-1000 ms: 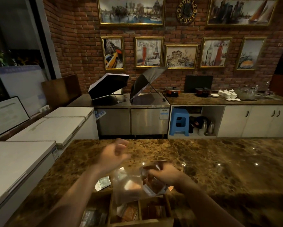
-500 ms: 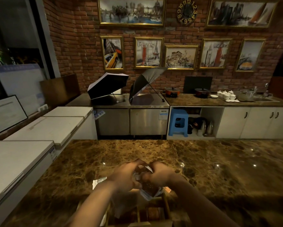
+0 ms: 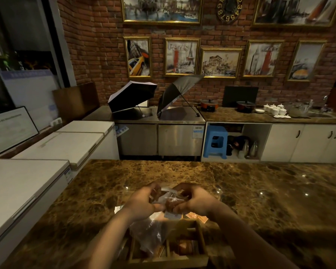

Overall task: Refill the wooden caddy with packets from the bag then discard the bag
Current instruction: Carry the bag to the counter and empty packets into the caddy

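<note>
We see both hands raised close together over the brown marble worktop (image 3: 241,191), just beyond the wooden caddy (image 3: 200,237) that sits at the near edge. The left hand (image 3: 141,204) has its fingers curled around the upper part of a clear plastic bag (image 3: 149,232), whose crumpled lower part hangs down over the caddy's left compartments. The right hand (image 3: 196,202) is clenched on the bag's top edge and on a small bundle of dark brown packets (image 3: 171,204) pinched between thumb and fingers; we cannot tell whether those packets are inside the bag's mouth or already clear of it. The two hands nearly touch, with the crinkled plastic bunched between them. Inside the caddy, the right-hand compartment holds reddish-brown packets (image 3: 184,247) standing on edge, and the middle compartments are partly hidden behind the bag, so we cannot make out what they hold. On the worktop just past the caddy lies an orange-brown packet (image 3: 199,217) to the right of the hands, and a pale packet (image 3: 117,208) peeks out to the left of the left wrist. Beyond the worktop stand white chest freezers (image 3: 27,183) on the left, and two opened umbrellas (image 3: 132,96) rest on a steel counter against the brick wall.
</note>
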The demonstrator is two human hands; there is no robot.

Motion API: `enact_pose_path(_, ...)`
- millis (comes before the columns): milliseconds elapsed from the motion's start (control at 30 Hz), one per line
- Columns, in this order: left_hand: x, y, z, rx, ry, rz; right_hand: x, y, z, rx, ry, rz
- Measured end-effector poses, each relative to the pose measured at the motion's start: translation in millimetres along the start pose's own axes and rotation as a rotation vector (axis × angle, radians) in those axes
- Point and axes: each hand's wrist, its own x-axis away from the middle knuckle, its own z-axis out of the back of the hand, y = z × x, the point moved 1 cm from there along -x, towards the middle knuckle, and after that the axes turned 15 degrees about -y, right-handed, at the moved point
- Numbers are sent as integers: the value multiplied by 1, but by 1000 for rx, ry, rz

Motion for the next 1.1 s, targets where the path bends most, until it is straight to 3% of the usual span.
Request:
enact_pose_path(333, 7, -9, 11, 101, 18, -2, -16, -3, -10, 174, 119, 24)
enact_pose_path(667, 8, -14, 11, -47, 122, 37, -15, -11, -14, 195, 92, 39)
enact_pose_path(1100, 6, -14, 13, -57, 137, -9, -16, -12, -8, 199, 144, 144)
